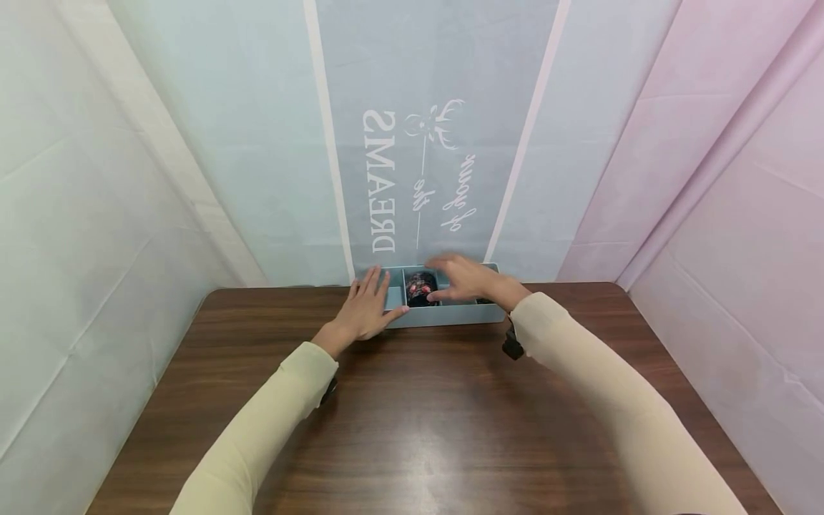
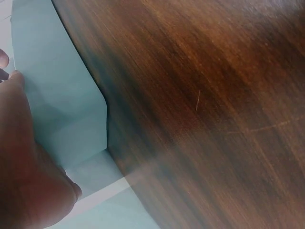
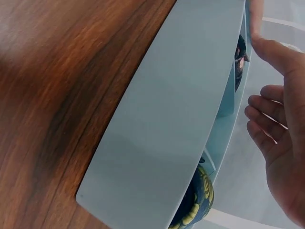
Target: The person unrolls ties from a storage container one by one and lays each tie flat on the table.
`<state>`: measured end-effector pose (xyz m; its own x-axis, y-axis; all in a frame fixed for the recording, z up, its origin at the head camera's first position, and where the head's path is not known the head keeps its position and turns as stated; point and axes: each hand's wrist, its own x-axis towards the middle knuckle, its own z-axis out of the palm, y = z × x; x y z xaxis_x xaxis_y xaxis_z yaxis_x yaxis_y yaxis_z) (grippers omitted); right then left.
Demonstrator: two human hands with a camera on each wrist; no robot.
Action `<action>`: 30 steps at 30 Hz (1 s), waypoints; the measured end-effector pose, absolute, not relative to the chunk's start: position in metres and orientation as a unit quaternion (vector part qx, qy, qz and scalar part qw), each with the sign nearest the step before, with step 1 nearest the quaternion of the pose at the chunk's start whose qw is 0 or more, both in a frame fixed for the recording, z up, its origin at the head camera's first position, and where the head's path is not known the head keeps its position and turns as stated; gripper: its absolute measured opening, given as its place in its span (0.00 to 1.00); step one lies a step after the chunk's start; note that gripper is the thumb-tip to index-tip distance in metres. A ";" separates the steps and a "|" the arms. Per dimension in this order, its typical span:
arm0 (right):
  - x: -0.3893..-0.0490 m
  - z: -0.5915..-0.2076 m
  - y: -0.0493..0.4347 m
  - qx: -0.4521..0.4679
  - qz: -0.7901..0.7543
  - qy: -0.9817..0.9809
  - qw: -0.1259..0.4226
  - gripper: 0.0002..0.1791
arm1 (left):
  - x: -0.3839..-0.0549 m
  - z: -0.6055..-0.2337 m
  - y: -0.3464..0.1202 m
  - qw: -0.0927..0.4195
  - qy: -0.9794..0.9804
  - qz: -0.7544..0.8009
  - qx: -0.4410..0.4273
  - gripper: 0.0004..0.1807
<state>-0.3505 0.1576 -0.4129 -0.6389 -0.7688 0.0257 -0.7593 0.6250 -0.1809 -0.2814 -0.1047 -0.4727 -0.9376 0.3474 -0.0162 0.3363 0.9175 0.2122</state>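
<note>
A light blue box with several compartments stands at the table's back edge in the head view. Over its left end rests my left hand, fingers spread and the thumb at the front rim. My right hand is above the middle compartments, its thumb at a dark cloth bundle with red floral marks in one compartment. The right wrist view shows its fingers loosely bent, with nothing seen between them. A dark blue bundle with yellow patterns lies in the end compartment; my right wrist partly covers it in the head view.
The box stands on a brown wooden table. Right behind it hangs a grey-blue cloth with white lettering and a deer head. Pale cloth walls flank the table on both sides.
</note>
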 end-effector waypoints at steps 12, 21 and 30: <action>-0.362 -0.414 0.145 -0.416 -0.101 0.903 0.044 0.42 | -0.281 -0.472 -0.104 0.018 0.980 0.101 0.169 0.54; -0.368 -0.419 0.139 -0.411 -0.101 0.905 0.052 0.39 | -0.286 -0.475 -0.104 0.036 0.979 0.109 0.170 0.54; -0.373 -0.419 0.130 -0.407 -0.103 0.905 0.066 0.35 | -0.286 -0.474 -0.105 0.039 0.978 0.110 0.174 0.54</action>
